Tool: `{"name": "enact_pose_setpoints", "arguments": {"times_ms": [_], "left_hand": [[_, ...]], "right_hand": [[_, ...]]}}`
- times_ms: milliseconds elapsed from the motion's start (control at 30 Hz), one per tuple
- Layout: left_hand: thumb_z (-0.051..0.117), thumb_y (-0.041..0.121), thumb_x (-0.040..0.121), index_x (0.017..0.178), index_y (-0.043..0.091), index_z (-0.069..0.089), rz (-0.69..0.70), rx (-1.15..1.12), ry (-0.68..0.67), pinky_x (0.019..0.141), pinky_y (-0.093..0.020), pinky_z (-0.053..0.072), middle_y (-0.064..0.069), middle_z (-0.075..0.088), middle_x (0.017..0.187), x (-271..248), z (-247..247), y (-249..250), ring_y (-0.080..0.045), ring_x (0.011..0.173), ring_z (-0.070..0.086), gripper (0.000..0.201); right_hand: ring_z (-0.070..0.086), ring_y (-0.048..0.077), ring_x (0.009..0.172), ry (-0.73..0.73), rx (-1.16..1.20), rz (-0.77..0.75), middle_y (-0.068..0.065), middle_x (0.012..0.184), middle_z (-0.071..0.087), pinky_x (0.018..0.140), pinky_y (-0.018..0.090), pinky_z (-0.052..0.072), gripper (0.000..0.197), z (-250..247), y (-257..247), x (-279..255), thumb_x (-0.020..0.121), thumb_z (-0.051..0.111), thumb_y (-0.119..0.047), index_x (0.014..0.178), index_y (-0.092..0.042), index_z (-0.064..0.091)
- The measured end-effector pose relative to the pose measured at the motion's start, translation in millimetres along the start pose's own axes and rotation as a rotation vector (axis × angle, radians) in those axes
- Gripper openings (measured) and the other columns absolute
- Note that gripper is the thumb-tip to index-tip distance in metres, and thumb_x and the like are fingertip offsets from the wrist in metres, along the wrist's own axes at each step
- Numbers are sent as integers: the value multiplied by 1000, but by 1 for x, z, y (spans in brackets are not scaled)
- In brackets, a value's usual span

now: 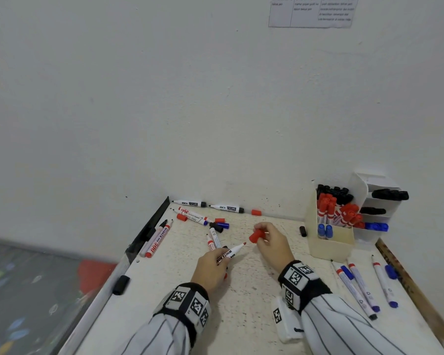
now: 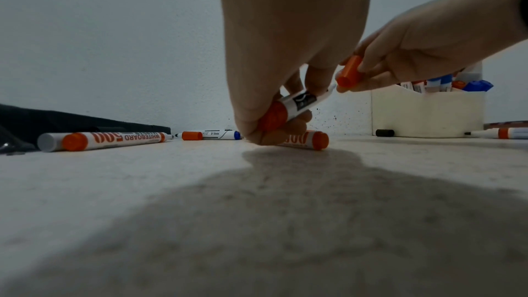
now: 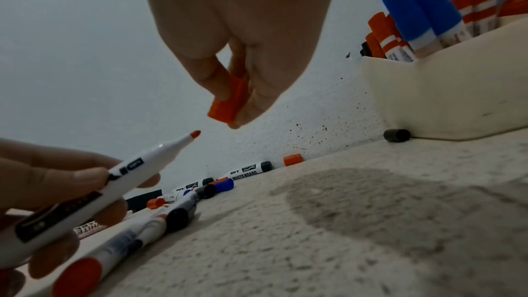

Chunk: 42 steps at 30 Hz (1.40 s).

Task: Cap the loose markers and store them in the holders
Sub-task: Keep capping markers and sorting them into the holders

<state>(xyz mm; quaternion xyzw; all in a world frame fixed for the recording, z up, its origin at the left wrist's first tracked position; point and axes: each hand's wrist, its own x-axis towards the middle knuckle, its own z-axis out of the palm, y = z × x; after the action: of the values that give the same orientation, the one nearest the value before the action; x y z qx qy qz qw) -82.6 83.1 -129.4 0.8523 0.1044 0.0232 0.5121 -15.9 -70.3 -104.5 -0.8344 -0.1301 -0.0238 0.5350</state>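
Gripping an uncapped red marker (image 1: pixel 230 253) near the table's (image 1: pixel 254 316) centre, the left hand (image 1: pixel 210 270) curls its fingers round the barrel, tip aimed toward 2 o'clock. The right hand (image 1: pixel 273 245) pinches a red cap (image 1: pixel 256 235) just beyond that tip, not touching it. At 2 o'clock stands the cream holder (image 1: pixel 330 245), packed with capped markers; loose markers lie at 10 and 4 o'clock.

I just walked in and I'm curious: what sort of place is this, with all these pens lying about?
Probably a plain desk corner in an office or classroom. A speckled white tabletop meets a bare white wall, a cream plastic holder stands full of capped whiteboard markers, and a printed paper notice hangs above.
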Motion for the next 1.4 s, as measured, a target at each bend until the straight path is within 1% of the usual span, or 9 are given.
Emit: {"name": "enact_pose_setpoints", "arguments": {"times_ms": [167, 333, 467, 600, 800, 967, 1133, 1300, 1400], "left_hand": [[49, 15, 95, 124, 16, 59, 24, -19, 13, 96, -37, 48, -7, 63, 116, -1, 0, -2, -28, 105, 60, 31], [48, 15, 96, 125, 16, 58, 93, 28, 3, 99, -38, 44, -8, 63, 115, 0, 0, -2, -29, 107, 58, 31], [47, 16, 96, 122, 19, 60, 135, 20, -6, 93, -30, 45, 3, 58, 101, -3, 3, 0, -20, 101, 57, 29], [53, 17, 93, 112, 16, 65, 156, -29, 23, 85, -31, 50, 12, 56, 87, -3, 3, 1, -9, 79, 54, 22], [68, 22, 84, 101, 26, 62, 239, -78, 58, 74, -29, 55, 10, 62, 82, -4, 2, 1, -11, 77, 60, 18], [62, 18, 88, 115, 23, 63, 254, -71, 75, 69, -14, 45, 17, 59, 78, -1, 2, 0, 1, 69, 52, 27], [54, 24, 93, 125, 16, 60, 221, -65, 10, 76, -32, 52, 8, 63, 76, 2, 6, -5, -2, 66, 52, 33], [51, 30, 94, 116, 19, 63, 254, -26, 22, 69, -34, 50, 14, 54, 67, 1, 6, -7, -9, 64, 53, 27], [50, 32, 94, 101, 23, 66, 247, -67, 16, 64, -30, 43, 10, 52, 63, 1, 5, -5, -10, 61, 49, 20]], "right_hand": [[62, 12, 87, -41, 43, 18, 1, 101, 61, 65, 11, 48, 26, -1, 7, -3, 85, 56, 2, 98, -20, 55], [60, 7, 89, -61, 8, 10, -2, 101, 62, 80, 15, 49, 27, -4, 10, -4, 85, 57, 1, 99, -21, 57], [60, 2, 86, -189, 21, 6, -4, 100, 61, 75, 11, 49, 25, 1, 5, -6, 86, 56, 1, 101, -18, 60], [51, 7, 67, -171, -65, 15, -1, 79, 58, 62, 15, 42, 14, 6, 2, -5, 93, 52, -21, 98, -13, 63], [38, 12, 56, -127, -151, 130, -4, 62, 43, 54, 23, 31, 42, 11, -2, -2, 96, 34, -48, 69, -18, 47], [33, 10, 54, -177, -26, 95, -3, 61, 38, 55, 22, 28, 37, 12, -4, 2, 96, 39, -41, 70, -16, 48], [36, 15, 58, -150, 24, 83, 0, 59, 39, 59, 28, 30, 33, 10, -9, 5, 93, 49, -25, 61, -15, 48], [30, 12, 51, -114, -119, 130, -4, 53, 32, 52, 25, 26, 49, 19, -18, 2, 98, 36, -40, 54, -19, 36], [28, 12, 51, -112, -63, 127, -2, 53, 30, 53, 27, 25, 46, 26, -20, 1, 98, 37, -31, 54, -18, 34]]}}
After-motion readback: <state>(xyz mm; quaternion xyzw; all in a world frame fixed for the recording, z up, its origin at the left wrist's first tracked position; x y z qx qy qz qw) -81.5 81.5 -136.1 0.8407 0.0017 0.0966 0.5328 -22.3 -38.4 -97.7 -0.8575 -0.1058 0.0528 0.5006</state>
